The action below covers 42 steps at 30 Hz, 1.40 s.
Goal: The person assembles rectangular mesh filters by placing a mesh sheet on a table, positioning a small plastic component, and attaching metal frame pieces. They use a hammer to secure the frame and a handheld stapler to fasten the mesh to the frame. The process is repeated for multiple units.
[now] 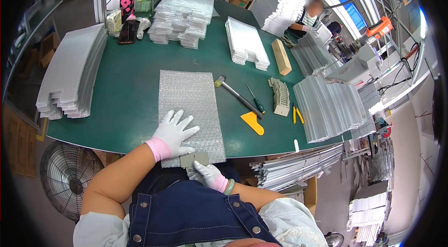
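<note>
A silvery sheet with a fine honeycomb texture (186,93) lies on the green table, its near end reaching past the front edge. My left hand (173,134), in a white glove with a pink cuff, rests open on the sheet with fingers spread. At the near edge of the sheet my right hand (207,175), gloved the same way, is closed on a flat grey-green block (194,158). The thumb lies on top; the other fingers are mostly hidden. Similar grey-green blocks (280,97) stand in a row to the right.
A mallet (238,95), a screwdriver (256,100), a yellow scraper (253,122) and yellow-handled pliers (297,114) lie right of the sheet. Stacked sheets (72,65) stand left, with more (182,13) behind. A wooden block (281,57) lies far right. A person (310,13) works beyond.
</note>
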Each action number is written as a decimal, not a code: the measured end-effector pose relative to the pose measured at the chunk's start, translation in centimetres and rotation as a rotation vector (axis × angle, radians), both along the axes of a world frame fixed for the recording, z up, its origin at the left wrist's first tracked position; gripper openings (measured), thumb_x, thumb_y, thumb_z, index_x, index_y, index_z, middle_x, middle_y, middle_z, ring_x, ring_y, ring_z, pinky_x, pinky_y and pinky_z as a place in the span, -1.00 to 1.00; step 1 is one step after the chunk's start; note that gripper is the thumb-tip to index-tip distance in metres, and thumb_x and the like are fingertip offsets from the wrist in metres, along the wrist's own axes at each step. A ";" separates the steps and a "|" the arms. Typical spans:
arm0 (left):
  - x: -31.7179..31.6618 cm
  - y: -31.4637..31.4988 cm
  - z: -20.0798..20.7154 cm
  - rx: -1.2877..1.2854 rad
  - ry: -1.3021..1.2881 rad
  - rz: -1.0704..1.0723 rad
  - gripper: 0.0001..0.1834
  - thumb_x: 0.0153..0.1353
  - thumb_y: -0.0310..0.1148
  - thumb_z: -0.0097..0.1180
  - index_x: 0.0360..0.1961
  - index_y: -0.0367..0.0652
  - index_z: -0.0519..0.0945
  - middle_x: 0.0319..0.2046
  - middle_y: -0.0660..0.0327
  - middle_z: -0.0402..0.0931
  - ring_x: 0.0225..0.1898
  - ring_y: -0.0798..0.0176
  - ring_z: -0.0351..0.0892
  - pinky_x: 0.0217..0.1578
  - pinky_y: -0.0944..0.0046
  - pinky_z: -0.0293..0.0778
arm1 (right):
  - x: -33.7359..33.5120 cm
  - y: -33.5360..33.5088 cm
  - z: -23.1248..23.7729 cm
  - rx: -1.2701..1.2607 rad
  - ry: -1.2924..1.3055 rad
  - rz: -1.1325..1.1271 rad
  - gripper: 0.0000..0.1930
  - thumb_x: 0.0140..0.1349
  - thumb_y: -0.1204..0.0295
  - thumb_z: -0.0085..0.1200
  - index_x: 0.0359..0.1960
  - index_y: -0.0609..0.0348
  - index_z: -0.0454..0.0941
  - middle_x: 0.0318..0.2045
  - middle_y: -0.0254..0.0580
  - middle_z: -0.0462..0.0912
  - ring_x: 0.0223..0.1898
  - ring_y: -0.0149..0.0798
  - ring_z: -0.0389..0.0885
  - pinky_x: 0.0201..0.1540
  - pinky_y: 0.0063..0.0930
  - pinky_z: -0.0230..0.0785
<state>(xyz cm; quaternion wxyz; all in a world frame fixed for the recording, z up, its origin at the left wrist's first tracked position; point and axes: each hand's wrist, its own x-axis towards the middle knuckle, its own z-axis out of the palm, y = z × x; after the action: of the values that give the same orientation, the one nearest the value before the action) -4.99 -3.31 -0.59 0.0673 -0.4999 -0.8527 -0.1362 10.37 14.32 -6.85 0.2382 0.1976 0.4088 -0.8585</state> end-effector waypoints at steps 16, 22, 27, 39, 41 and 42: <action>0.0 0.8 0.5 0.040 -0.046 -0.043 -0.23 0.08 0.21 0.18 0.27 0.07 0.46 0.31 -0.06 0.29 0.37 -0.30 0.12 0.38 -0.29 -0.07 | 0.5 0.8 0.2 0.019 0.041 0.110 -0.57 0.41 0.11 0.07 0.07 0.24 0.50 -0.16 -0.20 0.60 -0.22 -0.39 0.55 -0.09 -0.48 0.45; 0.1 -0.3 0.3 -0.038 -0.016 0.013 -0.20 0.03 0.17 0.22 0.27 0.03 0.45 0.31 -0.09 0.27 0.36 -0.36 0.10 0.37 -0.31 -0.09 | 0.9 12.2 14.1 0.628 0.043 0.987 -0.45 0.42 0.08 0.01 0.24 0.30 0.46 0.18 0.01 0.54 0.18 -0.20 0.52 0.28 -0.26 0.34; 0.2 1.2 -0.1 -0.085 0.009 -0.053 -0.20 0.08 0.23 0.15 0.29 0.05 0.44 0.33 -0.08 0.26 0.37 -0.34 0.09 0.37 -0.29 -0.10 | 6.8 44.2 34.3 1.545 0.246 -0.771 -0.73 0.33 0.16 0.04 -0.12 0.04 0.60 -0.20 -0.14 0.69 -0.24 -0.23 0.60 -0.18 -0.31 0.45; 0.1 0.9 0.2 -0.096 -0.027 -0.007 -0.20 0.11 0.24 0.12 0.32 0.09 0.41 0.35 -0.06 0.24 0.40 -0.32 0.06 0.41 -0.26 -0.18 | 3.4 15.7 17.4 0.776 0.009 0.665 -0.50 0.39 0.02 0.01 0.07 0.20 0.60 -0.27 -0.02 0.74 -0.33 -0.25 0.73 -0.19 -0.41 0.62; 0.4 1.5 0.3 -0.088 -0.017 0.004 -0.21 0.11 0.21 0.13 0.31 0.06 0.42 0.36 -0.07 0.23 0.39 -0.33 0.07 0.40 -0.27 -0.15 | 4.8 10.8 10.4 0.651 -0.012 0.625 -0.44 0.40 -0.03 -0.02 0.06 0.29 0.58 -0.28 -0.03 0.73 -0.33 -0.26 0.73 -0.26 -0.44 0.61; 0.7 1.8 0.2 -0.086 -0.006 0.029 -0.22 0.11 0.20 0.14 0.31 0.06 0.43 0.36 -0.07 0.23 0.39 -0.33 0.07 0.40 -0.27 -0.14 | 4.7 8.2 8.3 0.670 0.044 0.576 -0.42 0.38 -0.06 -0.02 0.05 0.29 0.57 -0.32 -0.06 0.72 -0.41 -0.30 0.68 -0.31 -0.45 0.58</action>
<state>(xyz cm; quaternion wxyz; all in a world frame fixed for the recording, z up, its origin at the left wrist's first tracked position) -4.34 -1.56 -0.39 0.0451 -0.4893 -0.8652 -0.1000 15.11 22.49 1.40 0.3818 0.1234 0.7080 -0.5811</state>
